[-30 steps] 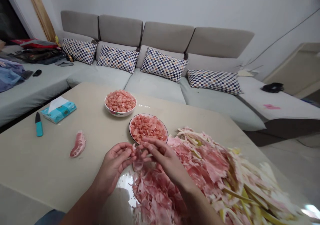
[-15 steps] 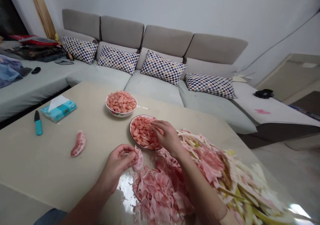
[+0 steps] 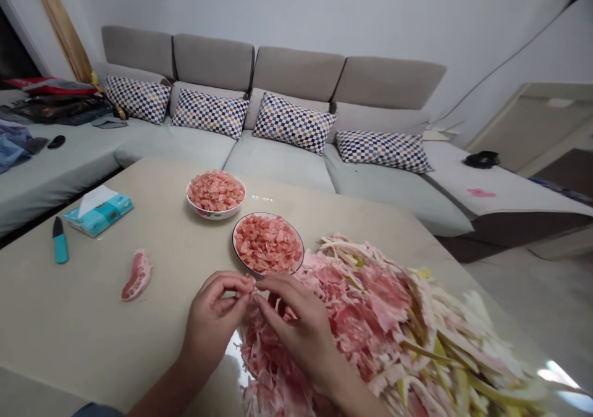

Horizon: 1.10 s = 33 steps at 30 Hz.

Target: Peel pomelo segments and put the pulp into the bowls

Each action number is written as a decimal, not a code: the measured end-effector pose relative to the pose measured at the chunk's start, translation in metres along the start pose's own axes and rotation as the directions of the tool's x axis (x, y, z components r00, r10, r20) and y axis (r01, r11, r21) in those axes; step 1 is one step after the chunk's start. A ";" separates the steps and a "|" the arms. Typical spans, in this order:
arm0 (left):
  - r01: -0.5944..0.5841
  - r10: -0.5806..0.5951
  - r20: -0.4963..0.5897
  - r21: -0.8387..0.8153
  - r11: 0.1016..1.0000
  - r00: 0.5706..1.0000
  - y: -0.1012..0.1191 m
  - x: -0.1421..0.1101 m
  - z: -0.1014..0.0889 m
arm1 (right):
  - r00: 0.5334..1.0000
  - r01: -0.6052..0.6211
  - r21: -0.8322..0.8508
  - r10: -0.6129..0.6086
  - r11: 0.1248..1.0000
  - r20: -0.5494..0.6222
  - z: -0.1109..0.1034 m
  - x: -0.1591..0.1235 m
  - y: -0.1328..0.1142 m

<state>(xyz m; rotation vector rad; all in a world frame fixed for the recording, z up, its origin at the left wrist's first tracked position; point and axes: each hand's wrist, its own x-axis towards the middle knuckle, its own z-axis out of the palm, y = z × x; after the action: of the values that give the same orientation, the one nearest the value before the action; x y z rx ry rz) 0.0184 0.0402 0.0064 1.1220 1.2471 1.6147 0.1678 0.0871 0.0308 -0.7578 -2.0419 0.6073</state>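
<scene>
My left hand (image 3: 210, 318) and my right hand (image 3: 296, 324) meet above the table, and their fingertips pinch a small piece of pink pomelo segment (image 3: 250, 286) between them. Under and beside my right hand lies a large heap of torn pink pomelo membrane and yellow-white peel (image 3: 370, 318). Just beyond my fingers, a dark-rimmed plate (image 3: 278, 217) holds loose pink pomelo pulp. Farther back stands a floral-patterned bowl (image 3: 215, 214), heaped with the same pulp. An unpeeled pomelo segment (image 3: 137, 275) lies alone on the table, left of my left hand.
The cream table (image 3: 115, 324) also bears a teal-handled knife (image 3: 60, 241) and a blue tissue pack (image 3: 98, 210) at its left. Past the far edge stands a long grey sofa (image 3: 278, 164) with checked cushions. Clothes and bags lie on its left end.
My right hand has come back from the plate to join my left at the segment piece. The view has shifted slightly, so the table items sit farther left.
</scene>
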 end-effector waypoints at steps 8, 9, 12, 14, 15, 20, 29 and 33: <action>0.150 -0.135 0.098 -0.169 0.974 0.986 0.004 -0.002 0.002 | 0.941 0.313 -0.294 -0.336 0.903 -0.031 -0.002 -0.015 0.011; 0.208 -0.187 0.119 -0.193 0.959 0.975 0.004 -0.001 0.002 | 0.937 0.327 -0.289 -0.349 0.900 -0.025 -0.002 -0.017 0.012; 0.326 -0.290 0.183 -0.211 0.922 0.939 0.003 0.001 0.001 | 0.944 0.315 -0.192 -0.327 0.929 -0.033 -0.001 -0.018 0.012; 0.338 -0.305 0.182 -0.193 0.921 0.935 0.003 0.001 0.001 | 0.970 0.229 -0.084 -0.235 0.970 -0.068 0.001 -0.018 0.011; 0.335 -0.307 0.165 -0.181 0.925 0.937 0.002 0.001 0.001 | 0.984 0.153 -0.028 -0.155 0.988 -0.085 0.002 -0.018 0.010; 0.309 -0.299 0.088 -0.140 0.941 0.950 0.004 0.000 0.002 | 0.960 -0.273 0.171 0.280 0.947 -0.013 0.008 -0.017 0.004; 0.248 -0.245 0.061 -0.047 0.968 0.968 0.002 -0.004 0.004 | 0.976 -0.183 0.131 0.196 0.974 -0.094 0.006 -0.019 0.001; 0.274 -0.272 0.055 -0.038 0.961 0.961 0.002 -0.003 0.005 | 0.980 -0.166 0.114 0.177 0.979 -0.090 0.005 -0.020 0.004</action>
<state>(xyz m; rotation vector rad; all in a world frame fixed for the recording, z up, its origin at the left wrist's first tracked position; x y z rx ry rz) 0.0244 0.0383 0.0085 0.9109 1.2658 1.3932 0.1733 0.0755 0.0145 -0.8901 -1.8499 0.7539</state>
